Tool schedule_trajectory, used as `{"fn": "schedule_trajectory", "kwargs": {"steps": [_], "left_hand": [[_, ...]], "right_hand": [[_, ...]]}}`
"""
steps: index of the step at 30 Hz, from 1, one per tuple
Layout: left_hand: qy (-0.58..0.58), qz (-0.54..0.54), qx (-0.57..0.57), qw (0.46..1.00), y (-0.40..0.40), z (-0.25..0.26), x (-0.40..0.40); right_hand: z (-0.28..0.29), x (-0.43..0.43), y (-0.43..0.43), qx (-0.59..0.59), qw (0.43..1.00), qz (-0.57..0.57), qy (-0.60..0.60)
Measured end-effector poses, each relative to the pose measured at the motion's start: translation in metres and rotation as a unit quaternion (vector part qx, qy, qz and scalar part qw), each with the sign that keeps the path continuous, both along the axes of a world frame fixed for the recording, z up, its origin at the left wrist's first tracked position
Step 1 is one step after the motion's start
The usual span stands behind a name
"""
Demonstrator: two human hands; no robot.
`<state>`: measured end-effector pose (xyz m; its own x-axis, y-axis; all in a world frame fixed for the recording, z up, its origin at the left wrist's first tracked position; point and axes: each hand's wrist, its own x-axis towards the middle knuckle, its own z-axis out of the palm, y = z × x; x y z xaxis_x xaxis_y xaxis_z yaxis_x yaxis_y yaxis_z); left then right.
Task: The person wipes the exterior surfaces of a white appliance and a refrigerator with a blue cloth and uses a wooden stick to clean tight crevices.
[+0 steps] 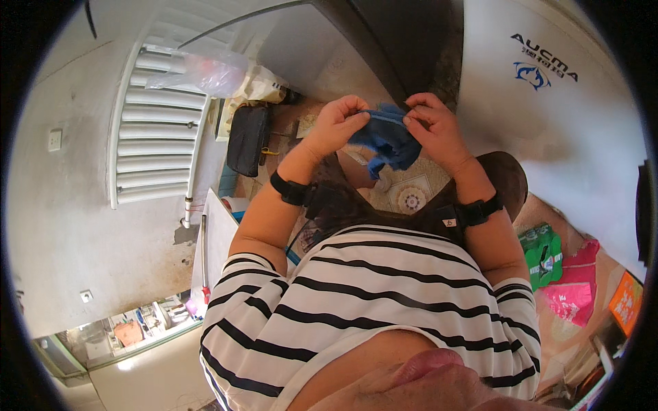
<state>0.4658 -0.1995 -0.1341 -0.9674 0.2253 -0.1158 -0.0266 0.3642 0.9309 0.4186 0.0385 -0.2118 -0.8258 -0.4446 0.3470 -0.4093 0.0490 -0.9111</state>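
Note:
A piece of dark blue fabric (pixel 393 141) hangs stretched between my two hands, above the floor and between my knees. My left hand (pixel 339 123) pinches its upper left edge between thumb and fingers. At the upper right edge, the thumb and fingertips of my right hand (pixel 434 128) grip the fabric. A lighter blue band runs along the top edge, and a narrow flap dangles at the lower left. Whether it is a garment or a cloth, I cannot tell. Dark straps circle both my forearms.
A white Aucma appliance (pixel 545 118) rises at the right, beside a dark-edged panel (pixel 360 46). A white radiator (pixel 159 128) is on the left wall, with a black bag (pixel 248 141) nearby. A green multipack (pixel 541 257) and a pink bag (pixel 570 298) lie on the floor at my right.

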Motion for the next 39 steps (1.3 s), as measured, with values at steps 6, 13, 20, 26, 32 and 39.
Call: {"fn": "schedule_trajectory", "kwargs": {"steps": [6,13,20,26,32,39], "left_hand": [[-0.007,0.039,0.088,0.995,0.0,-0.005,0.003],[0.102,0.069,-0.067,0.99,-0.013,-0.018,0.002],[0.132,0.14,-0.267,0.944,-0.103,-0.065,0.056],[0.282,0.108,-0.418,0.857,-0.068,-0.07,0.061],[0.278,0.106,-0.45,0.842,-0.065,-0.069,0.053],[0.265,0.102,-0.448,0.847,-0.058,-0.07,0.051]], "right_hand": [[0.013,0.009,0.006,0.194,0.945,0.233,-0.121],[-0.042,-0.02,-0.024,-0.039,0.99,-0.088,-0.104],[-0.021,-0.084,-0.07,-0.076,0.981,-0.093,-0.149],[0.079,-0.117,-0.094,-0.208,0.977,-0.005,-0.044],[0.046,-0.125,-0.094,-0.057,0.992,-0.11,-0.027],[0.081,-0.117,-0.098,-0.165,0.984,-0.059,0.027]]}}
